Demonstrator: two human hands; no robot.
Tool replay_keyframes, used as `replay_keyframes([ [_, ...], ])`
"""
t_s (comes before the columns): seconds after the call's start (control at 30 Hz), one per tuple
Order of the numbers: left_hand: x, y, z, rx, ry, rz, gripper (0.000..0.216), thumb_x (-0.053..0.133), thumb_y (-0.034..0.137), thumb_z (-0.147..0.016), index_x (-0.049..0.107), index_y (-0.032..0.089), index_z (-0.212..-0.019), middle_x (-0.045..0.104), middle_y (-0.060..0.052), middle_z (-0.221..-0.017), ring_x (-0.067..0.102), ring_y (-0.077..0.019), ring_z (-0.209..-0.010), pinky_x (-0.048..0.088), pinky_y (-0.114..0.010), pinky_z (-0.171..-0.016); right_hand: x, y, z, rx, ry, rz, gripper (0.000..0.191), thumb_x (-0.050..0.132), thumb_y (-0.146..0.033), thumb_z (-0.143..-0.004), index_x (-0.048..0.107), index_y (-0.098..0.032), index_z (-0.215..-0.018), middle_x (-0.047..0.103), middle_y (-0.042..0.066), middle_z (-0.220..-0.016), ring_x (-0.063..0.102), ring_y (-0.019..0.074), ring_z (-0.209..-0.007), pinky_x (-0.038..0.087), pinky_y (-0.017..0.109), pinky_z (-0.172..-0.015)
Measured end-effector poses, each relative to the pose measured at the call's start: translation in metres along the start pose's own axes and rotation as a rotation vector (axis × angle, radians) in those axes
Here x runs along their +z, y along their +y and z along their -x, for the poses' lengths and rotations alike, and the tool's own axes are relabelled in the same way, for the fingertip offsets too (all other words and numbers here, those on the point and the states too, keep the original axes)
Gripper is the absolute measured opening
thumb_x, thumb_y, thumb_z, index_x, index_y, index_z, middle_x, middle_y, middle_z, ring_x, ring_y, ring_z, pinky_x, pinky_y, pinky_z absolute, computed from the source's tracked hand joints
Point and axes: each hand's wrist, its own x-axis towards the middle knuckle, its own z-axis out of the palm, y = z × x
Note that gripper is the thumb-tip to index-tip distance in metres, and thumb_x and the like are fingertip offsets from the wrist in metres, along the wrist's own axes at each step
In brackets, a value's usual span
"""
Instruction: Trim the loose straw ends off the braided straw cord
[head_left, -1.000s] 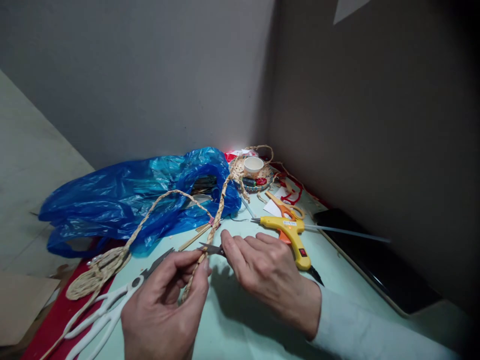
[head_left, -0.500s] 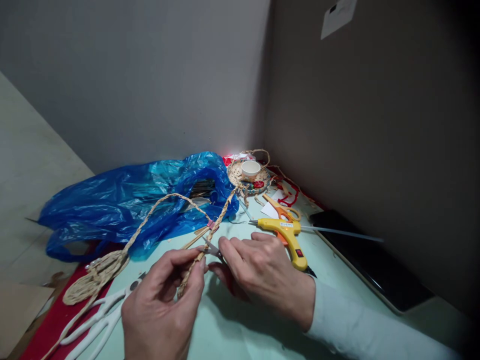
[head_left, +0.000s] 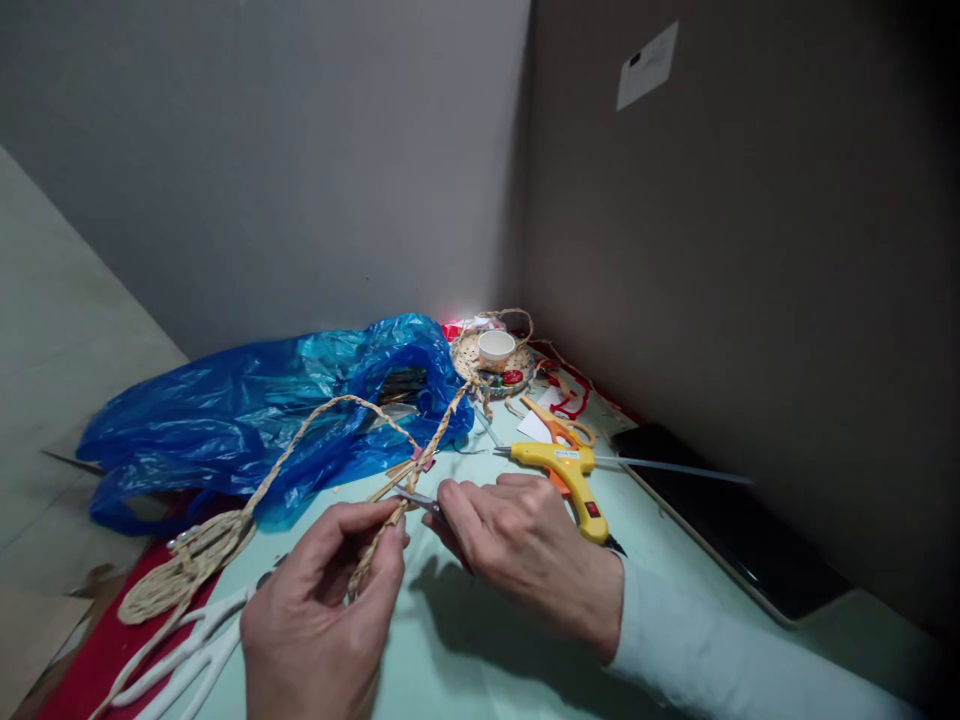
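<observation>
My left hand (head_left: 326, 600) is closed, pinching a braided straw cord (head_left: 363, 570) between thumb and fingers. From there the cord runs up and away toward the woven tray. Closed around a small pair of scissors, my right hand (head_left: 525, 550) is just right of the left one. Its metal blades (head_left: 416, 497) lie across the cord right above my left fingertips; the handles are mostly hidden in my hand. A small pink clip (head_left: 424, 459) sits on the cord beyond the blades. At left lies a coiled straw piece (head_left: 161, 588), with a braid leading from it toward the clip.
A blue plastic bag (head_left: 247, 410) lies behind. A yellow glue gun (head_left: 574, 475), orange scissors (head_left: 559, 425) and a black tablet-like device (head_left: 735, 530) are at right. White-handled scissors (head_left: 187, 650) lie front left. A cup (head_left: 496, 348) stands on a woven tray (head_left: 466, 358) by the wall corner.
The scissor blades, apart before, now look nearly together across the cord. Both hands have stayed close to the same place, and the view has shifted slightly.
</observation>
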Motion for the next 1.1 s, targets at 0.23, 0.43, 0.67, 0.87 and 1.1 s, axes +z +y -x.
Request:
replay_keyframes([
  [0.23, 0.005, 0.009, 0.001, -0.049, 0.039, 0.151, 0.004, 0.073, 0.030, -0.070, 0.073, 0.028, -0.074, 0.077, 0.004, -0.074, 0.071, -0.0160, -0.068, 0.056, -0.019, -0.068, 0.002, 0.001, -0.003, 0.058, 0.089, -0.072, 0.021, 0.047, -0.025, -0.100, 0.049, -0.019, -0.080, 0.055, -0.004, -0.061, 0.042, 0.0135, -0.046, 0.018, 0.032, -0.051],
  [0.43, 0.004, 0.009, 0.004, -0.010, 0.053, 0.111, 0.004, 0.073, 0.027, -0.070, 0.072, 0.030, -0.074, 0.076, 0.006, -0.074, 0.069, -0.0136, -0.069, 0.053, -0.017, -0.071, 0.001, 0.001, -0.005, 0.021, 0.111, -0.026, 0.025, 0.045, -0.030, -0.100, 0.050, -0.019, -0.078, 0.055, -0.004, -0.061, 0.040, 0.0135, -0.047, 0.020, 0.032, -0.054],
  [0.67, 0.005, 0.008, 0.004, 0.028, 0.052, 0.074, 0.005, 0.073, 0.027, -0.071, 0.073, 0.030, -0.076, 0.076, 0.006, -0.077, 0.069, -0.0138, -0.072, 0.052, -0.017, -0.074, -0.001, 0.001, -0.005, 0.015, 0.109, -0.025, 0.027, 0.045, -0.028, -0.101, 0.050, -0.019, -0.076, 0.054, -0.004, -0.061, 0.037, 0.0130, -0.046, 0.020, 0.032, -0.052],
  [0.87, 0.005, 0.004, -0.006, -0.105, -0.007, 0.274, 0.007, 0.076, 0.025, -0.072, 0.072, 0.025, -0.078, 0.072, 0.005, -0.073, 0.063, -0.0102, -0.066, 0.048, -0.013, -0.060, 0.003, -0.002, -0.004, 0.033, 0.116, -0.223, 0.026, 0.052, -0.031, -0.098, 0.056, -0.015, -0.078, 0.058, -0.002, -0.061, 0.040, 0.0110, -0.046, 0.021, 0.029, -0.051],
  [1.1, 0.003, -0.002, -0.018, -0.206, -0.142, 0.537, 0.023, 0.076, 0.034, -0.077, 0.066, 0.025, -0.096, 0.069, 0.003, -0.076, 0.053, -0.0088, -0.057, 0.042, -0.014, -0.048, -0.017, 0.002, -0.013, 0.476, -0.573, -1.612, 0.038, 0.075, -0.050, -0.076, 0.062, -0.014, -0.076, 0.058, -0.004, -0.059, 0.049, 0.0064, -0.043, 0.039, 0.017, -0.043],
])
